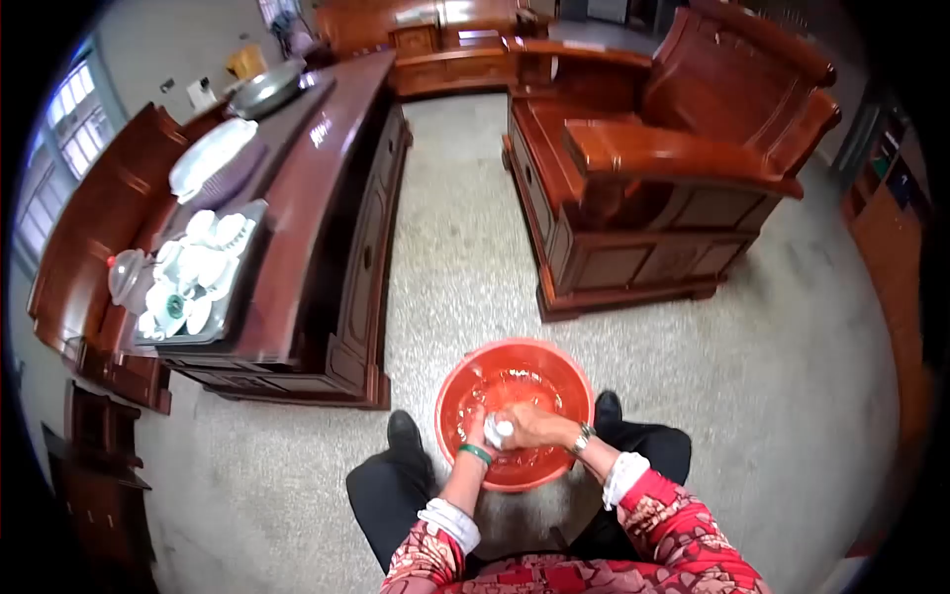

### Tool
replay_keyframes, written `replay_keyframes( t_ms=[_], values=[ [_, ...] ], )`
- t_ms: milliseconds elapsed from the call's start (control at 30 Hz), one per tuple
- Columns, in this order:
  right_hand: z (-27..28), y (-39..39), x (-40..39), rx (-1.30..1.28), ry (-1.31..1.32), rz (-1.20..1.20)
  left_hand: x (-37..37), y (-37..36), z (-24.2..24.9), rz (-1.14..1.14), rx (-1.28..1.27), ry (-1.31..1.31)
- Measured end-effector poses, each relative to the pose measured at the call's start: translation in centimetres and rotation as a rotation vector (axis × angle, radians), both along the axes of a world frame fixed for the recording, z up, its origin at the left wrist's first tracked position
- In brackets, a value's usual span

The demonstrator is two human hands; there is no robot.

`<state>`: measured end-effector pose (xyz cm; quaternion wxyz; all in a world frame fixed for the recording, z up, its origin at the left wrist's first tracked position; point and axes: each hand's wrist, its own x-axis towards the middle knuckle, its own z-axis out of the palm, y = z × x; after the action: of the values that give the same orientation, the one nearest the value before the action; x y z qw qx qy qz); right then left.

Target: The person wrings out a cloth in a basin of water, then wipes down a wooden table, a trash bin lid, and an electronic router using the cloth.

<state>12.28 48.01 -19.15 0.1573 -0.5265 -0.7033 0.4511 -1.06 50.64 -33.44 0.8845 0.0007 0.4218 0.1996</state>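
Note:
Over a red plastic basin (447, 396) of water on the floor, my two hands meet around a small white cup (498, 430). My left hand (476, 428), with a green bangle at its wrist, is closed on the cup from the left. From the right, my right hand (532, 426) curls its fingers against the same cup; a metal watch is on that wrist. The hands hide much of the cup, so its full shape does not show. Ripples and bright glints mark the water around them.
At left, a long wooden table (327, 148) bears a tray (252, 243) of white cups and dishes, a pale plastic basket (213, 158) and a metal basin (267, 87). A heavy wooden armchair (653, 188) stands ahead right. My legs flank the basin.

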Motion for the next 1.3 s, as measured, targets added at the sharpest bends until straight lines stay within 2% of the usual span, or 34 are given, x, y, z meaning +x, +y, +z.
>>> replay_keyframes(
  t_ms=[33, 67, 133, 167, 233, 300, 333, 367, 433, 467, 500, 567, 633, 667, 700, 733, 767, 800, 833, 867, 933, 1033, 1100, 1133, 1167, 1233, 1267, 1300],
  values=[
    [1.6, -0.4, 0.1, -0.007, -0.014, 0.050, 0.3, -0.4, -1.3, 0.069, 0.106, -0.106],
    [3.0, -0.7, 0.3, -0.018, -0.013, 0.065, 0.6, -0.7, 0.5, 0.064, 0.174, -0.089],
    [4.1, -0.9, 1.0, -0.043, 0.130, -0.093, 0.6, -0.6, 1.6, 0.074, 0.103, -0.274],
    [3.4, -1.0, 1.7, -0.073, 0.263, -0.242, 0.8, -0.8, 2.7, 0.084, 0.109, -0.189],
    [1.6, -0.9, 2.3, -0.201, 0.623, -0.659, 0.6, -0.8, 9.4, 0.094, -0.017, -0.223],
    [0.0, -0.8, 2.7, -0.275, 0.792, -0.845, 0.6, -0.2, 9.6, 0.051, 0.120, -0.328],
    [-3.0, -0.7, 3.2, -0.281, 0.789, -0.848, 0.5, -0.2, 10.7, 0.049, 0.182, -0.263],
    [-3.1, -1.0, 2.8, -0.273, 0.792, -0.839, 0.4, -0.1, 11.8, 0.050, 0.246, -0.201],
    [-1.1, -1.6, 1.3, -0.297, 0.783, -0.854, 0.4, -0.2, 13.1, 0.090, 0.306, -0.280],
    [0.7, -2.4, 0.6, -0.439, 0.980, -0.814, 0.1, -0.1, 13.2, 0.071, 0.261, -0.317],
    [0.3, -2.3, 0.5, -0.437, 0.985, -0.811, -0.2, -0.1, 13.3, 0.054, 0.215, -0.355],
    [-1.9, -1.7, 0.5, -0.473, 1.254, -0.752, -0.4, -1.1, 12.9, -0.022, 0.167, -0.167],
    [-3.6, -1.1, 0.9, -0.499, 1.421, -0.705, -0.7, -3.1, 12.1, -0.114, 0.239, -0.148],
    [-4.2, -0.9, 1.2, -0.406, 1.284, -0.650, -0.9, -3.7, 9.2, -0.138, 0.339, -0.255],
    [-4.3, -0.7, 1.3, -0.311, 1.148, -0.594, -0.7, -4.0, 8.2, -0.209, 0.470, -0.151],
    [-5.1, -0.3, 0.7, -0.235, 0.755, -0.666, -0.1, -4.1, 6.7, -0.326, 0.828, 0.089],
    [-7.0, -0.3, 0.4, 0.002, 0.575, -0.608, 0.2, -4.1, 5.1, -0.438, 1.175, 0.341],
    [-9.1, 0.1, 0.1, 0.113, 0.373, -0.591, -0.3, -4.6, 7.3, -0.579, 1.353, 0.656],
    [-8.6, 0.2, -0.5, 0.220, 0.171, -0.570, -0.8, -5.0, 8.8, -0.672, 1.392, 0.728],
    [-8.1, -0.1, -1.1, 0.212, -0.027, -0.571, -0.7, -5.0, 7.2, -0.720, 1.445, 0.785],
    [-8.2, -0.2, -1.5, 0.222, -0.104, -0.540, -0.6, -5.2, 7.9, -0.769, 1.494, 0.843],
    [-7.1, 0.1, -1.3, 0.148, -0.228, -0.504, -0.4, -4.9, 8.7, -0.783, 1.390, 0.971],
    [-4.9, 1.0, -0.8, -0.098, 0.139, -0.621, -0.8, -3.1, 7.4, -0.598, 1.193, 0.550],
    [-6.9, 1.9, 0.0, -0.080, 0.232, -0.680, -1.0, -2.9, 8.0, -0.459, 0.813, 0.349],
    [-8.8, 2.5, 1.0, -0.063, 0.288, -0.766, -1.6, -1.8, 6.4, -0.357, 0.583, 0.077],
    [-4.6, 1.7, 2.0, -0.364, 0.461, -0.908, -2.4, -1.6, 12.8, -0.207, 0.415, -0.481],
    [-3.5, 1.1, 2.0, -0.360, 0.459, -0.909, -2.0, -2.4, 14.8, -0.086, 0.369, -0.450],
    [-2.6, 0.5, 1.8, -0.442, 0.756, -0.821, -1.9, -2.3, 13.8, -0.086, 0.369, -0.452]
  ],
)
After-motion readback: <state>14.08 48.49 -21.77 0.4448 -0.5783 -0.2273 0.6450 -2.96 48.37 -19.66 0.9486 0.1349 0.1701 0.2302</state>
